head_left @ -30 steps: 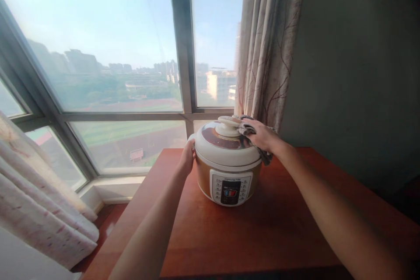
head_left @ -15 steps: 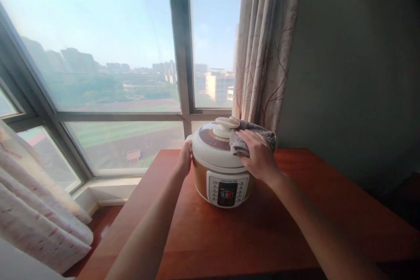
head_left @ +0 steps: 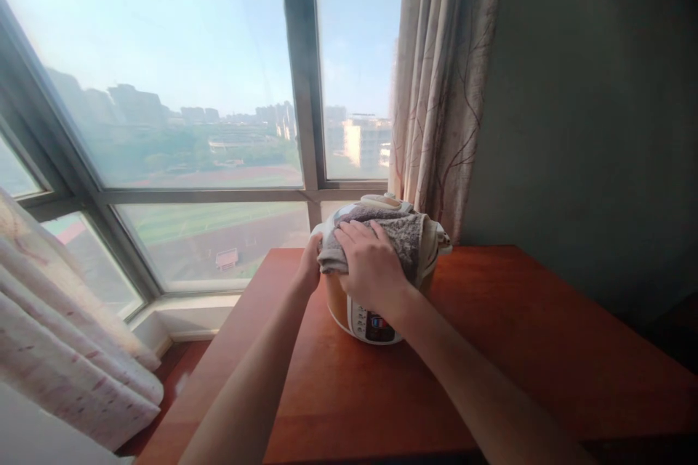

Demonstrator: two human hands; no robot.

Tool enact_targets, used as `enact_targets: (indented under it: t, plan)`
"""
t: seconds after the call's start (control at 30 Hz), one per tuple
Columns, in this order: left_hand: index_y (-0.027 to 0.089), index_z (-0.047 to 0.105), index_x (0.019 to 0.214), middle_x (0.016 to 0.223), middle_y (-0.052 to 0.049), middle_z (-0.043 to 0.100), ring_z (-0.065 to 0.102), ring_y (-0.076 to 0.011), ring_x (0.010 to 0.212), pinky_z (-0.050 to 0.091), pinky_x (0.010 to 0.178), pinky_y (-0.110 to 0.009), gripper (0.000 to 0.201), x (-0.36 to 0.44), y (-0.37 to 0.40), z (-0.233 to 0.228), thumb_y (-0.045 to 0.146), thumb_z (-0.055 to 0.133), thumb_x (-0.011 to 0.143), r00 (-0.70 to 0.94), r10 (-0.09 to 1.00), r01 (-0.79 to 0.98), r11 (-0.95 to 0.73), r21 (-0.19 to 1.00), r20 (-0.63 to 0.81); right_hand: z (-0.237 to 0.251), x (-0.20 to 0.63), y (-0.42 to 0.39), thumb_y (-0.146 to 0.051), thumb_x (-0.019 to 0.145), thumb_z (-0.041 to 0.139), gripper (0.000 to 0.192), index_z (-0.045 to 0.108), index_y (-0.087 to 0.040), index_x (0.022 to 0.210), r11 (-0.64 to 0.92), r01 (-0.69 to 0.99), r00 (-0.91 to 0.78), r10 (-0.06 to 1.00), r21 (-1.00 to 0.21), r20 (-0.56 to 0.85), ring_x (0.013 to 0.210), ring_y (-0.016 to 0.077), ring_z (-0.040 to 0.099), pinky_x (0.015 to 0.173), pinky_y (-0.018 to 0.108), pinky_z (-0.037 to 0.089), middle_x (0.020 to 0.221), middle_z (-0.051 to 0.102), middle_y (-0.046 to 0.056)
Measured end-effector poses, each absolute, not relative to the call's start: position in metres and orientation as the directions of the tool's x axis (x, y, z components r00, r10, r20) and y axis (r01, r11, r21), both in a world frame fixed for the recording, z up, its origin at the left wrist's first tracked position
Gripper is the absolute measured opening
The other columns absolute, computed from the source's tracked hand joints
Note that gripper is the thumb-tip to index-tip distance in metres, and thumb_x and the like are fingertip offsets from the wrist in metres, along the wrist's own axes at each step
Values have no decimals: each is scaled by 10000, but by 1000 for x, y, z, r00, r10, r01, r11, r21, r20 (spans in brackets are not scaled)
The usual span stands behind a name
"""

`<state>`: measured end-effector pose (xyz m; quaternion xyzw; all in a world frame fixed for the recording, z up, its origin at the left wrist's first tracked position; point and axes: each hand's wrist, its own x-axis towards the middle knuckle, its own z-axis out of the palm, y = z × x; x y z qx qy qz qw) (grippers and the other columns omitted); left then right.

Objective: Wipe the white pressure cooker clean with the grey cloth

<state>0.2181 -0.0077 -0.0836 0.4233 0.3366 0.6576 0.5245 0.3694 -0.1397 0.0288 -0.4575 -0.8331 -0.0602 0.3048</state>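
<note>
An electric pressure cooker [head_left: 339,299] with a white lid and a brown body stands upright on the table, its control panel toward me. My left hand [head_left: 310,263] is closed at the side handle on the cooker's left; some of its fingers are hidden. A grey cloth [head_left: 403,232] lies across the front and top of the lid. Over its left part rests my right hand [head_left: 374,261], fingers bent against the fabric and pressing it to the lid. The cloth and my right forearm cover much of the lid and part of the panel.
The reddish-brown wooden table [head_left: 523,349] carries the cooker. Behind it is a large window [head_left: 207,73], with a patterned curtain [head_left: 441,87] on the right. Another curtain [head_left: 65,334] hangs at the lower left. A dark wall [head_left: 589,102] rises at the right.
My right hand has slid the cloth left across the lid, from its right side to its front left. The cloth now spreads wider. My left hand stays at the handle.
</note>
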Motion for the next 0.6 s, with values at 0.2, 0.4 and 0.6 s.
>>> enact_targets:
  t: [0.2, 0.4, 0.6]
  plan:
    - [200, 683, 995, 917, -56, 739, 661, -272, 930, 501, 768, -351, 365, 217, -2, -85, 500, 598, 805, -74, 984, -380, -176, 908, 160, 71, 330, -83, -216, 881, 518, 286, 724, -150, 1069, 373, 885, -273, 901, -279, 338, 1159, 282, 609, 1161, 474, 197, 1155, 726, 155]
    - [219, 679, 1087, 1070, -71, 724, 635, -270, 1035, 499, 827, -362, 419, 213, -3, -88, 531, 613, 815, -94, 982, -342, -185, 921, 162, 74, 311, -65, -173, 853, 535, 244, 747, -151, 972, 379, 895, -314, 909, -233, 274, 1028, 281, 656, 1050, 402, 325, 1078, 744, 146]
    - [205, 659, 1055, 1134, -88, 695, 569, -299, 1175, 492, 926, -381, 253, 209, -14, -84, 362, 636, 859, -166, 966, -310, -240, 920, 196, 49, 343, -110, -260, 881, 535, 381, 639, -126, 1222, 565, 821, -462, 744, -85, 483, 1279, 289, 503, 1161, 448, 242, 1326, 640, 140]
